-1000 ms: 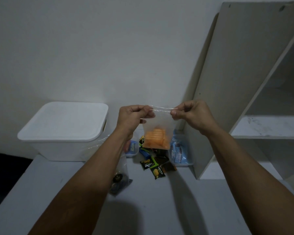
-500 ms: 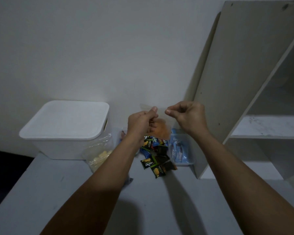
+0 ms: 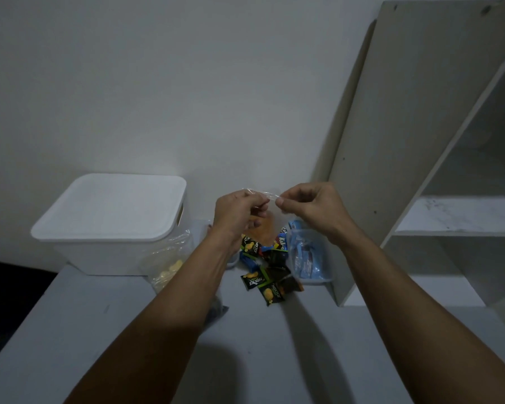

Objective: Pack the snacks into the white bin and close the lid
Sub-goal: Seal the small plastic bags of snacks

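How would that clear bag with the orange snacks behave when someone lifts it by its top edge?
The clear bag probably hangs floppy: its thin film sags below where the left hand and right hand pinch its top. It seems light, since fingertip pinches carry it. The smooth plastic might be slippery, and the orange snacks inside look possibly crushable.

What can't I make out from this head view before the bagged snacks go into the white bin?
- White bin: inside hidden by its lid, which is on.
- Clear bag with orange snack: blurred, and partly covered by the left hand; whether its top edge is sealed between that and the right hand cannot be told.
- Dark packet on the table: mostly hidden beneath the left forearm.
- Blue packets: print too small.
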